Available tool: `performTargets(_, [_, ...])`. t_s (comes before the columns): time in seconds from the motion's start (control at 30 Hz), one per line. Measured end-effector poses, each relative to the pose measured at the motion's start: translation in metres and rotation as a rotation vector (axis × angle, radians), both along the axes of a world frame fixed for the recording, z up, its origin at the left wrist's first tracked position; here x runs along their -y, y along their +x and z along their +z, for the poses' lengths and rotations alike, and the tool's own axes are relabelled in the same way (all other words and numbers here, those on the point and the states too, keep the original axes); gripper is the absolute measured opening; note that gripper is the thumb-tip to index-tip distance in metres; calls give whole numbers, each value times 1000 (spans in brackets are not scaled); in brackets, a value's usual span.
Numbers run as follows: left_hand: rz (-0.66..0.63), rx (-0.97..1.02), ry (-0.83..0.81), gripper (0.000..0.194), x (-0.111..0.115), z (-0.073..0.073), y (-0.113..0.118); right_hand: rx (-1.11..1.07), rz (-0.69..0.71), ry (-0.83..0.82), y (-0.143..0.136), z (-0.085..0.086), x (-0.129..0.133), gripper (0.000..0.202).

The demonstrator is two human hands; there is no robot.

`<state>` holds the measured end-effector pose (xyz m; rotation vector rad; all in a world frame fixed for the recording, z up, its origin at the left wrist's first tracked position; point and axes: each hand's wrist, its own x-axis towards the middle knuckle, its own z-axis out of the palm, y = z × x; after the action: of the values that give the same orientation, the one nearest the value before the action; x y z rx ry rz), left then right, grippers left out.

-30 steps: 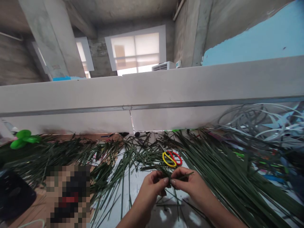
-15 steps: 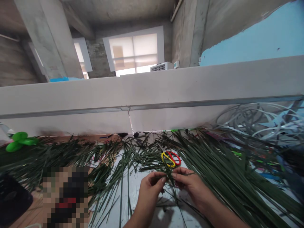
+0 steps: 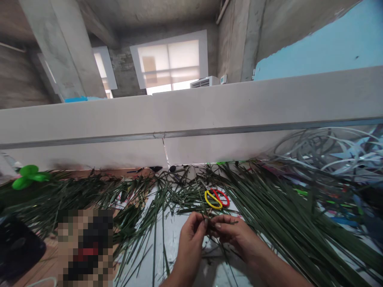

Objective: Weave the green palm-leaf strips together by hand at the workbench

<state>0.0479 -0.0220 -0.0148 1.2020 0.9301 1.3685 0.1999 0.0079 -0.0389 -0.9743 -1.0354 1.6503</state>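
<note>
My left hand [image 3: 192, 236] and my right hand [image 3: 231, 233] meet over the white tabletop [image 3: 171, 227], fingertips almost touching. Both are closed in a pinch on a small piece woven or folded from green leaf strips [image 3: 208, 221]; the fingers cover most of it. Thin strip ends stick out above the left fingers and below the hands. Just beyond my fingers lie scissors [image 3: 216, 199] with one yellow and one red handle loop, their blades pointing away among leaf scraps. A long bundle of dark green leaves [image 3: 269, 203] lies to the right of my right hand.
Cut leaf strips [image 3: 80, 195] cover the left and back of the table. A green balloon-like object [image 3: 28, 176] sits far left, with a black object [image 3: 19, 249] below it. Coiled white strapping [image 3: 323, 155] lies at right. A white partition [image 3: 209, 111] stands behind the table.
Both hands have drawn closer together around the leaf piece, the right fingers shifting left and curling in. A thin strip now points up from the left fingers. The view has shifted slightly.
</note>
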Motion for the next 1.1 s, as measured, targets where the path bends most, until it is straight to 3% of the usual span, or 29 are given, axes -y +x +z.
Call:
performTargets(0.13, [43,-4,-31,30,-4,-3,-3,201,-55,76,2,7,-3,20])
performTargets(0.37, [32,-153,-74,19,-11,-13,-8,296,-101,228,3,17,2,12])
performTargets(0.63, [75,-328,-50,17,-10,-13,-8,533,-205,486,-2,35,20,7])
performTargets(0.83, [19,-564,60,23,1,-3,-4,710,-231,653,-1,34,25,16])
performTargets(0.97, [8,-689,112,19,5,3,-2,716,-213,654,-1,33,24,14])
performTargets(1.1, [38,-581,3,24,-2,-1,-4,731,-178,582,2,38,22,23])
